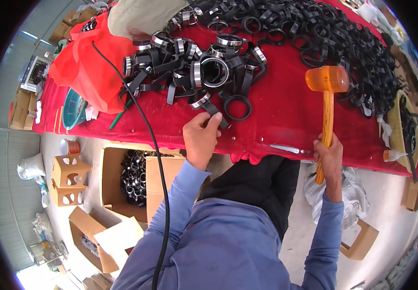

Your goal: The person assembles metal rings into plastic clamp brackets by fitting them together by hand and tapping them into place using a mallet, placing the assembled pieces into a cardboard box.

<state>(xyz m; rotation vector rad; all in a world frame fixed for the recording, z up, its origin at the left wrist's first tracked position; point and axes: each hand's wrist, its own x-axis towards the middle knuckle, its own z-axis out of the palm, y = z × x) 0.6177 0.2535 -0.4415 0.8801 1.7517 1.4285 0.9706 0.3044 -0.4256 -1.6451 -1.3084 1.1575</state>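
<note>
My left hand [201, 137] pinches the black strap end of a ring-shaped part with a silver band [200, 100], near the front edge of the red-covered table. Just right of it lies a plain black ring [237, 107]. In my right hand [329, 157] is the wooden handle of a mallet with an orange, see-through head [327, 79]; the head points away from me, over the cloth. Beyond my left hand, a heap of black parts with silver bands [214, 72] covers the middle of the table.
Many black rings [315, 29] spread over the far and right side. At left are a red bag [90, 70], a teal basin [73, 108] and a black cable [158, 154] crossing the view. An open carton [112, 179] with ring parts stands below the table; a yellow basket [396, 121] sits at right.
</note>
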